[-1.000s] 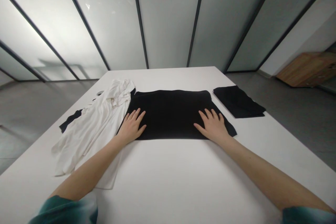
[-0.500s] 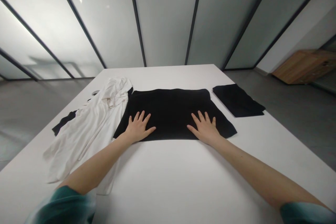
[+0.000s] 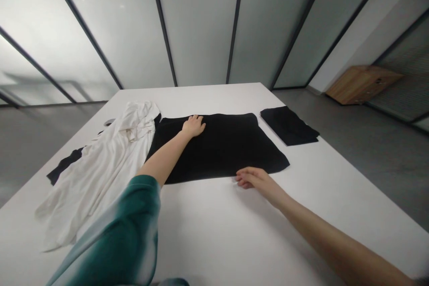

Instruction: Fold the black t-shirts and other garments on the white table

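Note:
A black piece of folded fabric (image 3: 221,147) lies flat in the middle of the white table. My left hand (image 3: 194,125) reaches across it, with open fingers resting on the cloth close to its far edge. At the near edge, right of centre, is my right hand (image 3: 251,178), turned sideways with fingers loosely bent and a little apart. Its fingertips are right beside the fabric edge, and no cloth is visibly gripped. Left of the black fabric, a rumpled white garment (image 3: 110,165) is spread out, touching or slightly overlapping its left side.
On the right of the white table (image 3: 208,232) lies a folded black cloth (image 3: 288,125). Dark fabric (image 3: 67,163) sticks out from under the white garment, near a small roll-like object (image 3: 109,122). Frosted glass panels (image 3: 201,22) stand behind; a wooden cabinet (image 3: 358,85) is at right.
My left hand has moved forward from the near part of the fabric to its far edge. My right hand has lifted off the cloth, drawn back to the near edge and turned sideways.

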`<state>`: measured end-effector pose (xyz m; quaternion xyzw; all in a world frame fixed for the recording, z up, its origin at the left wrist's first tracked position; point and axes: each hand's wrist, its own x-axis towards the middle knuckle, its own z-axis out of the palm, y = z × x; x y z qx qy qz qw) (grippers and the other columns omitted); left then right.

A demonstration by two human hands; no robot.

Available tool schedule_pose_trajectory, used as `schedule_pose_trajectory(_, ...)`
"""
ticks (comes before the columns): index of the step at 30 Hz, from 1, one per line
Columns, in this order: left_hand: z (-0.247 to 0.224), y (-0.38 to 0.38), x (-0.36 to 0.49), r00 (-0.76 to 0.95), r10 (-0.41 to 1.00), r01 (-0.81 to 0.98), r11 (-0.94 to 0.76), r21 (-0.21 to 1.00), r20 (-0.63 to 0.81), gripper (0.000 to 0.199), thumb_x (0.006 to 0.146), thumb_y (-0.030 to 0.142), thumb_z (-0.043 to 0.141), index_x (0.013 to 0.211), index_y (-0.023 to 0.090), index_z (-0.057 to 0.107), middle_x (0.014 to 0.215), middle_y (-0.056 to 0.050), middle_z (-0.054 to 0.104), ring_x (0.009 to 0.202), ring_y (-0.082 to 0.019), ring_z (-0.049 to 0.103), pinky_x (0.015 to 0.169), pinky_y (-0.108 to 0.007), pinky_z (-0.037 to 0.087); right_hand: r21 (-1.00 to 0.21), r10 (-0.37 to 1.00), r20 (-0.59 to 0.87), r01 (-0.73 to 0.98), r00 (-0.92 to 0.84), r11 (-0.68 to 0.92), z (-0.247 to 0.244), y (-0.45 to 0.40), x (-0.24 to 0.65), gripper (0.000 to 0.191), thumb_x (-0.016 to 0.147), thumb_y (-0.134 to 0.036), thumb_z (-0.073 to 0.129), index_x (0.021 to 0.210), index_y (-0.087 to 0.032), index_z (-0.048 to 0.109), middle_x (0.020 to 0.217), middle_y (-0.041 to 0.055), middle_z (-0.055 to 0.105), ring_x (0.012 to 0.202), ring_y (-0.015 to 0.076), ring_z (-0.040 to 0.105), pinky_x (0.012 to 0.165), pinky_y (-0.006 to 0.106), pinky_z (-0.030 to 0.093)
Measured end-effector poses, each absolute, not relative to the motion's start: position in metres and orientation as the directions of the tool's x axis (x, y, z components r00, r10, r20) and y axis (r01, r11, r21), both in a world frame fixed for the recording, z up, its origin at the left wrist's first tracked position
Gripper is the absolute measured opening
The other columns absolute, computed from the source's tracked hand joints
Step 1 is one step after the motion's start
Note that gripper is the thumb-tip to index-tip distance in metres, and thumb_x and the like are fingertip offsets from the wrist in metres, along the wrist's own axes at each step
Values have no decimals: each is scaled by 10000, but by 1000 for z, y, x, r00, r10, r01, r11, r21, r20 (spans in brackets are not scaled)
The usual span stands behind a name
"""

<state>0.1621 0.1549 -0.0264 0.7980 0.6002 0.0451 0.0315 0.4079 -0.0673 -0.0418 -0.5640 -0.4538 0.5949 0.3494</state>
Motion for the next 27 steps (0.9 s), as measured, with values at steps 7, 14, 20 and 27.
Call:
schedule_pose_trajectory(7, -46, 191, 200, 293, 953, 943, -301, 143, 75, 570, 1011, 370, 323, 1529, 136, 366, 1632, -159, 314, 1502, -305, 270, 1194, -454, 259, -685, 834, -527, -500, -162, -530, -33, -104, 363, 362, 708, -283, 806, 1038, -199, 685, 1255, 130, 696, 1220, 272, 632, 1073, 452, 470)
schedule_pose_trajectory(14, -52, 204, 209, 294, 955, 945, -296, 138, 34, 548, 975, 384, 377, 1464, 150, 457, 1494, -193, 493, 1358, -339, 465, 1104, -482, 363, -539, 804, -595, -739, -5, -404, -54, -108, 335, 99, 821, -267, 651, 906, -215, 653, 1228, 129, 699, 1236, 235, 624, 1081, 389, 482)
schedule_pose_trajectory(20, -43, 212, 207, 221, 975, 964, -215, 157, -24, 528, 929, 459, 490, 1339, 133, 560, 1369, -199, 608, 1287, -330, 545, 1077, -443, 392, -525, 813, -582, -753, -22, -396, -54, -99, 322, 93, 813, -273, 696, 844, -217, 627, 1128, 113, 723, 1146, 240, 669, 1037, 397, 510)
schedule_pose_trajectory(27, -35, 216, 212, 202, 970, 966, -176, 191, -132, 465, 940, 424, 491, 1286, 142, 621, 1378, -202, 616, 1307, -338, 548, 1101, -477, 370, -513, 787, -617, -749, -19, -420, -35, -71, 284, 196, 874, -321, 712, 841, -207, 555, 890, 87, 745, 841, 182, 724, 797, 314, 567)
